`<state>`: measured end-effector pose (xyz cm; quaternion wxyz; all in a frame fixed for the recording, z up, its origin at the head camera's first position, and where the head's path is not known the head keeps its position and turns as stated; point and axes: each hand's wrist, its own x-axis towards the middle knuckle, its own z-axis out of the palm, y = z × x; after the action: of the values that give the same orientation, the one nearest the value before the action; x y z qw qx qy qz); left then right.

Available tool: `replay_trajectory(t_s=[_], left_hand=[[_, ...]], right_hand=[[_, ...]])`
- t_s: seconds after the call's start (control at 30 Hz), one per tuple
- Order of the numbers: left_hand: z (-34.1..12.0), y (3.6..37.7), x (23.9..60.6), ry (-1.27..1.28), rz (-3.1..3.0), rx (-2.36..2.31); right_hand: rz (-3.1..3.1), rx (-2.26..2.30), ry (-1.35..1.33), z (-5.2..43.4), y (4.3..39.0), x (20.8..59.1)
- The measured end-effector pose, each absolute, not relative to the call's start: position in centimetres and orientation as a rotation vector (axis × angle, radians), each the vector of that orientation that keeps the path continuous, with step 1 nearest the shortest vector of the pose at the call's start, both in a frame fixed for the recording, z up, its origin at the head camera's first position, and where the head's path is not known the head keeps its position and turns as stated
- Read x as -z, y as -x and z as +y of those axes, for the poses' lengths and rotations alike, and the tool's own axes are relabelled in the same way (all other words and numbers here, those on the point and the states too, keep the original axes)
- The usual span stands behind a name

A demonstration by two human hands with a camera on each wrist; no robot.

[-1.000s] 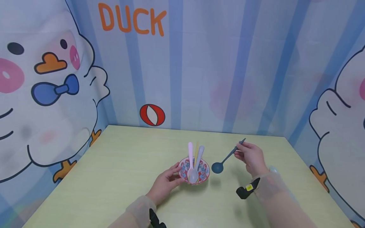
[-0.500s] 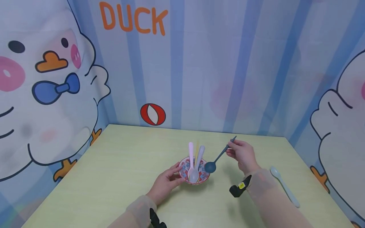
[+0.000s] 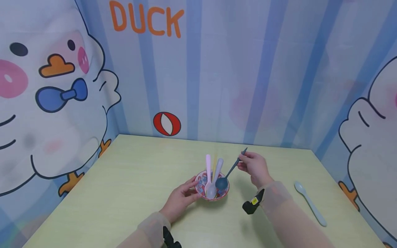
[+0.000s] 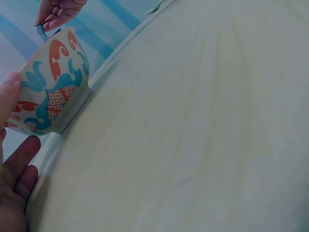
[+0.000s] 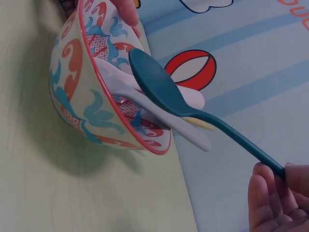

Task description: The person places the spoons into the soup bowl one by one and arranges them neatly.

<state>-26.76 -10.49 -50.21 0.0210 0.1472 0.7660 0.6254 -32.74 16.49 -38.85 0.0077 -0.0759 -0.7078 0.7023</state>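
A patterned bowl (image 3: 201, 178) with a red rim stands on the table, painted in red and blue. My left hand (image 3: 181, 198) grips its left side, with finger ends over the rim in the right wrist view. Inside lean a pink spoon (image 3: 208, 167), a pale lavender spoon (image 3: 218, 168) and a thin yellow handle (image 3: 214, 162). My right hand (image 3: 255, 168) pinches a dark teal spoon (image 5: 157, 84) near the end of its handle. In the right wrist view, the teal spoon's head hangs over the bowl's opening, above the lavender spoon.
A pale blue-green spoon (image 3: 310, 203) lies on the pale wood table (image 3: 124, 179), right of my right forearm. Behind and beside the table hangs a blue striped cloth (image 3: 217, 86) with printed ducks. Each wrist carries a small black camera mount (image 3: 253, 203).
My right hand has moved left with the teal spoon, bringing its head from beside the bowl to over it. The blue-green spoon has come into sight. My left hand keeps its grip on the bowl.
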Motion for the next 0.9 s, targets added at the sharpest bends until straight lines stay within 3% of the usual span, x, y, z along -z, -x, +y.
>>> replay_trajectory(t_s=[0.53, 0.77, 0.9], left_hand=[[-10.5, 26.6, 49.9, -0.469, 2.355, -1.964], [-10.3, 24.9, 47.3, -0.476, 2.371, -1.947], [-10.3, 25.9, 48.8, -0.451, 2.358, -1.957]], right_hand=[[-2.3, -2.192, 0.186, 14.3, 33.3, 40.5], [-2.346, -2.174, 0.16, 13.6, 33.3, 40.9], [-2.382, -2.142, 0.168, 13.3, 33.4, 41.1]])
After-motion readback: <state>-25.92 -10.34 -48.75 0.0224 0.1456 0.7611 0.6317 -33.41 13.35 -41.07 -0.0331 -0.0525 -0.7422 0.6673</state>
